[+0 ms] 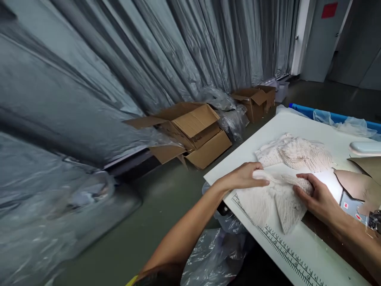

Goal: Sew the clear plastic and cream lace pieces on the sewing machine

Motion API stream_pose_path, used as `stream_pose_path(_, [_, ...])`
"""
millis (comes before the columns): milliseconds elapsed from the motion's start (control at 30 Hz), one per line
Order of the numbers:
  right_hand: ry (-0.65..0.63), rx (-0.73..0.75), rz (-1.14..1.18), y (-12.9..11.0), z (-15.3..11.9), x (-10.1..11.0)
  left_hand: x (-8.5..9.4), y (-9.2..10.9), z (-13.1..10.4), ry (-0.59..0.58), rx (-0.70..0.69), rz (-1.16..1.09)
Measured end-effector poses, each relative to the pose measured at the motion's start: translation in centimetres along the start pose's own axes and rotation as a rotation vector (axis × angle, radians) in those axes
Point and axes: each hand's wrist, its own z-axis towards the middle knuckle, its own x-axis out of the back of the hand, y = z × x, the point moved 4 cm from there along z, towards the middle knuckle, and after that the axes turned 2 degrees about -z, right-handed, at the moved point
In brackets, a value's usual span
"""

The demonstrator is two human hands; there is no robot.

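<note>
My left hand (249, 175) grips the upper left edge of a white knitted fabric piece (287, 202), thumb and fingers closed on it. On its right side, my right hand (312, 192) pinches a folded edge of the same fabric. The lower part of the piece hangs and spreads over the white table (321, 254), partly covering a printed ruler scale (279, 248). Just beyond my hands lies a crumpled pile of similar white knitted fabric (300, 153).
Brown paper pieces (355, 184) and a white case (365, 148) lie on the table's right side. Open cardboard boxes (196, 123) stand on the floor by the silvery curtain (166, 51). A blue-edged container (336, 116) is behind the table. Clear plastic (211, 254) hangs below its near edge.
</note>
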Motion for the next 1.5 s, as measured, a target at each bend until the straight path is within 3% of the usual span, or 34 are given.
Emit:
stream_pose_path(133, [0.2,0.01,-0.112,0.9,2.2,0.4,1.3,0.2,2.6,0.136,0.025,0.208])
stream_pose_path(233, [0.335,0.06,-0.112,1.8,2.0,0.6,2.2,1.2,4.0,0.22,0.021,0.317])
stream_pose_path(367, [0.479,0.131,-0.098,3.3,0.9,0.5,4.1,1.7,6.0,0.419,0.035,0.366])
stream_pose_path(500, [0.533,0.225,-0.08,3.8,0.5,0.3,4.7,0.5,8.0,0.36,0.187,0.352])
stream_pose_path(600, [0.53,0.255,-0.082,3.8,0.6,0.3,4.4,0.5,8.8,0.311,0.179,0.33])
stream_pose_path(667, [0.545,0.269,-0.08,3.8,0.7,0.3,4.5,1.0,8.9,0.341,0.149,0.319])
stream_pose_path(767, [0.62,0.358,-0.072,3.5,0.3,0.4,5.3,2.8,8.4,0.486,0.072,0.315])
stream_pose_path(867, [0.678,0.498,-0.096,2.1,-0.7,0.5,6.1,5.3,6.5,0.618,-0.019,0.31])
stream_pose_path(933, [0.668,0.545,-0.122,0.6,-1.6,0.7,5.9,7.4,4.5,0.633,-0.131,0.287])
stream_pose_path(1000, [0.648,0.588,-0.145,-1.2,-2.8,1.2,4.9,9.6,2.4,0.536,-0.272,0.264])
stream_pose_path(1100, [0.576,0.685,-0.189,-3.5,-5.2,2.4,1.2,12.2,-0.5,0.145,-0.415,0.247])
stream_pose_path(1167, [0.429,0.686,-0.205,-3.9,-6.9,3.4,-1.7,13.3,-2.1,-0.115,-0.478,0.211])
stream_pose_path(1233, [0.195,0.581,-0.171,-3.3,-8.8,4.5,-4.5,14.0,-3.2,-0.299,-0.536,0.148])
stream_pose_path(1367, [-0.202,0.197,-0.061,-0.1,-13.6,6.2,-8.9,14.5,-3.1,-0.447,-0.606,0.079])
stream_pose_path(1500, [-0.306,-0.055,0.044,2.7,-17.0,7.5,-12.1,13.9,-1.0,-0.476,-0.606,0.136])
